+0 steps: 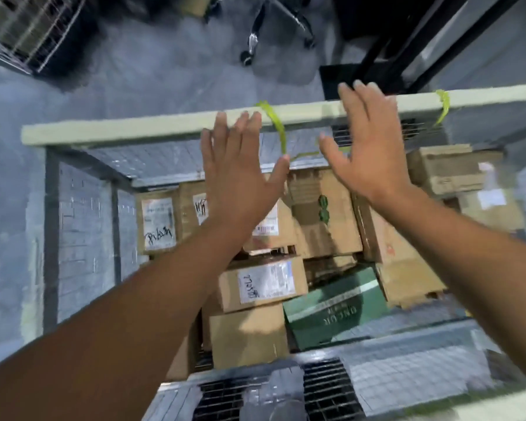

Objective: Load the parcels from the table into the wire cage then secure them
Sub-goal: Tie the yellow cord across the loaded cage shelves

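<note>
Splayed left hand (pixel 240 177), right hand (pixel 365 150) above boxy cardboard parcels (pixel 261 284).

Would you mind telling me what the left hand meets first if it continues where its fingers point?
Probably the pale top rail, beside the green strap, though depth is unclear.

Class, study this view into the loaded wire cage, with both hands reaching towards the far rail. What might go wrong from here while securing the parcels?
1. Neither the left hand nor the right hand grips the green strap. It hangs loose from the far rail and may slip out of reach.
2. The green box lies tilted among uneven parcels, so the load might shift when strapped.
3. Leaning over the wire cage could upset the person's balance.
</note>
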The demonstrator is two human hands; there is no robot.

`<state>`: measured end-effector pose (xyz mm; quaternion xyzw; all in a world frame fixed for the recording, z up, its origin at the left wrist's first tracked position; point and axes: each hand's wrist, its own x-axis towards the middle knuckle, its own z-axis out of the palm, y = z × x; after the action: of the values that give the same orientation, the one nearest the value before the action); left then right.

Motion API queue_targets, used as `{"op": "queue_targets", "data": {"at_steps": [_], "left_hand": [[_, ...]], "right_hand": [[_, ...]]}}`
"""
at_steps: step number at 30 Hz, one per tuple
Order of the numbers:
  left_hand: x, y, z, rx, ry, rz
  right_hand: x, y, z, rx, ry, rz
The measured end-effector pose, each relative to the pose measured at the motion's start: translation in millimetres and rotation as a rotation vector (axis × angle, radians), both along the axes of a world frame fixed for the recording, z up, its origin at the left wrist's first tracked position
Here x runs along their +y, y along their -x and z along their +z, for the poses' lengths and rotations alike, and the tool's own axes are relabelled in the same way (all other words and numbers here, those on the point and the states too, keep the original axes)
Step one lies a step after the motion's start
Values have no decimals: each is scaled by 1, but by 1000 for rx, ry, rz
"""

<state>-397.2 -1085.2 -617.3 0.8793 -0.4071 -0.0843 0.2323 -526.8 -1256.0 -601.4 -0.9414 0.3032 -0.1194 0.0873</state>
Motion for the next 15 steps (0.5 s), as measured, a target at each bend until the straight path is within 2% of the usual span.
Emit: {"op": "queue_targets", "data": {"at_steps": [4,8,10,13,15], "left_hand": [[-67,-24,14,35,-198,62],[-115,-53,12,189,-453,185],[-128,-65,12,247,-517,256],[-131,-74,14,407,-383,330],[-125,-74,20,573,-115,432]], "right_hand": [[-48,-34,-11,294,-90,22],[-53,-33,-29,223,-34,47],[-54,-32,-24,211,-119,49],[-61,-41,-12,307,-271,51],[-64,-49,-2,390,-392,64]]}}
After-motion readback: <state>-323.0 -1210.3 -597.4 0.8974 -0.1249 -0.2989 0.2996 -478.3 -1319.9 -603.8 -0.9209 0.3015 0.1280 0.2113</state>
